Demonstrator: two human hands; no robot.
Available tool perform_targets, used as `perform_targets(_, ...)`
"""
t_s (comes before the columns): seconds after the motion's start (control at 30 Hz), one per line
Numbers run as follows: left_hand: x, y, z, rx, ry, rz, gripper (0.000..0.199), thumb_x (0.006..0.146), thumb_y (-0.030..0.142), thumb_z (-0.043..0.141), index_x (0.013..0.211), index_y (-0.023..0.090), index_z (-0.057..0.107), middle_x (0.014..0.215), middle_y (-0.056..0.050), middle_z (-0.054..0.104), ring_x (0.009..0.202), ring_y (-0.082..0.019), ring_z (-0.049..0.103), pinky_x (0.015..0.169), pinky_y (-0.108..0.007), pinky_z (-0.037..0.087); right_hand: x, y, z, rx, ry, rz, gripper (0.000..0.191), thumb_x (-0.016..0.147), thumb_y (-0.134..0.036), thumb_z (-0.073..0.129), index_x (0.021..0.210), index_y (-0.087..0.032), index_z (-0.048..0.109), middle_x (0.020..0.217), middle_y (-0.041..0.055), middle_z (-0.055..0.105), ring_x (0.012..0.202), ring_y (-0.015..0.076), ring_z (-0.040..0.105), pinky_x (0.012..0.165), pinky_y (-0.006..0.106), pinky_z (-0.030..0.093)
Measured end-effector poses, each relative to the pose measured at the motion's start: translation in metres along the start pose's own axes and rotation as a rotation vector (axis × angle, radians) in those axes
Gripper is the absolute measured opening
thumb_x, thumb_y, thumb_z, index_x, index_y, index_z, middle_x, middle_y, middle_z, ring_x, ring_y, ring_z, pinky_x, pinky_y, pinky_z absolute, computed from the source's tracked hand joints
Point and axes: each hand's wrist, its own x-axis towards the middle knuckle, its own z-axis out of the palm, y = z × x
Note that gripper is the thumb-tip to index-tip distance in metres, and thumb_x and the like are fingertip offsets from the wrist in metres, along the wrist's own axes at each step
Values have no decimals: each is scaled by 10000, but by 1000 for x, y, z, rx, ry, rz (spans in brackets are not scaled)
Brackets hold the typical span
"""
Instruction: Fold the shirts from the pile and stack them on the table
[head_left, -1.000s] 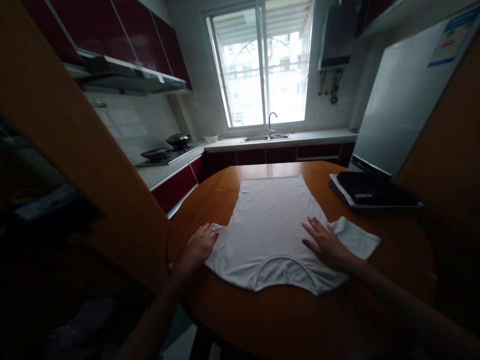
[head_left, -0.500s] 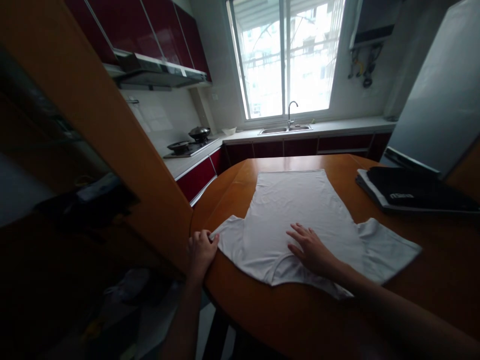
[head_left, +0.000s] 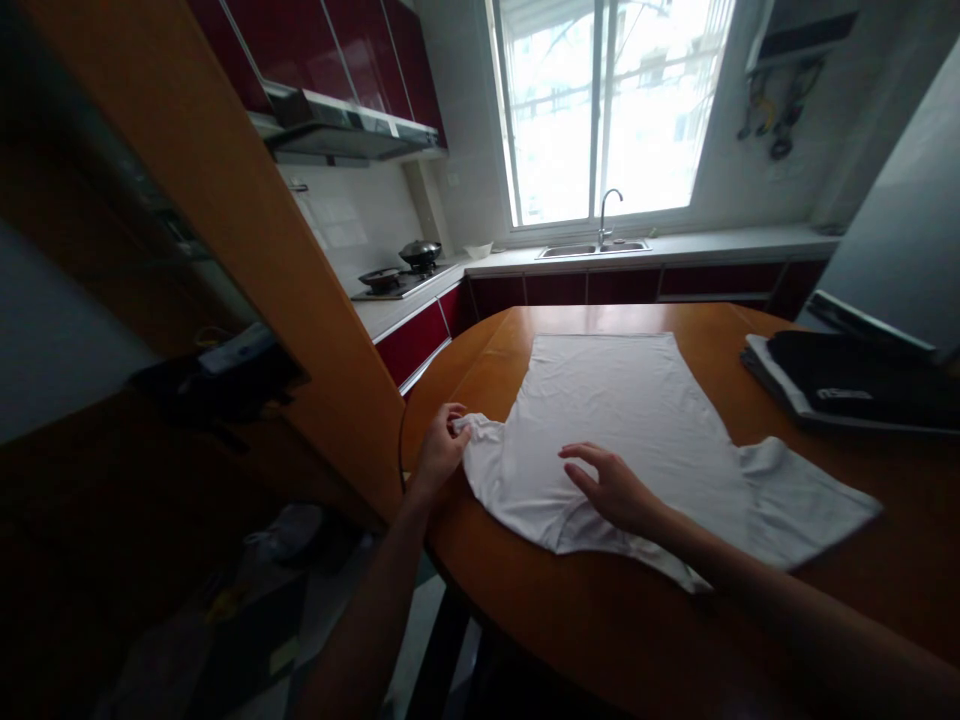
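A white T-shirt (head_left: 622, 410) lies spread on the wooden table (head_left: 480, 350), its neckline toward me and its hem at the far side. My left hand (head_left: 444, 445) pinches the end of the left sleeve, which is bunched and slightly raised at the fingers. Over the shirt's upper part, just above the neckline, is my right hand (head_left: 607, 485), with fingers apart and nothing held. Whether its fingertips touch the cloth I cannot tell. The right sleeve lies flat, and my right forearm passes over the shoulder beside the neckline.
A stack of folded dark and light clothes (head_left: 847, 380) sits on the table's right side. A wooden partition (head_left: 330, 370) stands close by the table's left edge. Beyond are a stove (head_left: 409, 282), a sink (head_left: 596, 250) and a counter.
My left hand has moved away from me along the table's edge, pulling the sleeve end with it and creasing it. My right hand has shifted slightly left over the shirt. The view has turned left.
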Motion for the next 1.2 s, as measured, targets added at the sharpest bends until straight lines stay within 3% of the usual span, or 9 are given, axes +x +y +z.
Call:
perform_targets(0.07, 4, 23, 14, -94, -68, 67, 340, 805, 230, 623, 1140, 183, 584, 1081, -70, 665, 861, -170, 657, 763, -283, 533, 12, -5, 10, 159, -20, 81, 335, 913, -387, 530, 1111, -184, 709, 1151, 121, 718, 1091, 259, 658, 984, 445, 505)
perform_targets(0.17, 9, 51, 32, -164, -340, 190, 406, 809, 285, 676, 1198, 192, 604, 1099, -76, 671, 757, -134, 646, 658, -243, 520, 29, -8, 23, 438, -24, 269, 391, 910, -412, 532, 1203, -188, 660, 1158, 114, 702, 1007, 235, 686, 889, 407, 546)
perform_targets(0.27, 24, 59, 45, -181, -511, 264, 403, 850, 370, 672, 1206, 185, 634, 1091, -92, 695, 727, -135, 648, 625, -241, 517, 37, -7, 31, 683, -22, 464, 385, 924, -417, 536, 1245, -224, 624, 1122, 80, 694, 873, 181, 707, 818, 349, 561)
perform_targets(0.43, 59, 26, 63, -73, -295, 187, 240, 900, 324, 566, 1024, 163, 695, 1006, -100, 732, 842, -189, 671, 761, -307, 545, 33, 2, 37, 864, 27, 556, 325, 913, -438, 585, 1129, -209, 665, 1046, 80, 705, 803, 158, 698, 792, 320, 569)
perform_targets(0.6, 60, -5, 72, 26, -346, 200, 225, 867, 312, 593, 972, 169, 733, 937, -80, 728, 786, -182, 647, 769, -315, 538, 32, 11, 41, 809, 79, 567, 372, 868, -499, 636, 917, -142, 727, 1082, 149, 710, 827, 190, 684, 821, 362, 580)
perform_targets(0.73, 56, -10, 74, 160, -438, 301, 232, 893, 311, 576, 912, 163, 754, 889, -77, 674, 788, -174, 616, 778, -300, 510, 29, 5, 41, 686, 126, 349, 497, 804, -612, 666, 947, -147, 768, 1047, 128, 727, 923, 242, 678, 838, 407, 583)
perform_targets(0.87, 58, -14, 76, 200, -455, 308, 243, 893, 341, 592, 812, 164, 737, 864, -67, 626, 801, -177, 594, 801, -304, 488, 26, -2, 39, 597, 192, 179, 516, 822, -629, 637, 985, -159, 774, 1121, 112, 716, 964, 250, 668, 815, 397, 591)
perform_targets(1.07, 57, -18, 82, 268, -419, 299, 256, 856, 413, 661, 765, 177, 703, 873, -62, 593, 868, -215, 560, 897, -373, 453, 25, 13, 40, 384, 198, 322, 453, 853, -530, 564, 907, -127, 765, 700, 64, 700, 623, 186, 640, 594, 306, 532)
perform_targets(1.2, 57, -15, 85, 279, -386, 328, 238, 862, 407, 666, 804, 177, 688, 920, -69, 607, 912, -222, 563, 903, -362, 448, 25, 19, 39, 206, 161, 299, 374, 867, -408, 512, 926, -139, 766, 726, 68, 720, 628, 191, 648, 598, 293, 505)
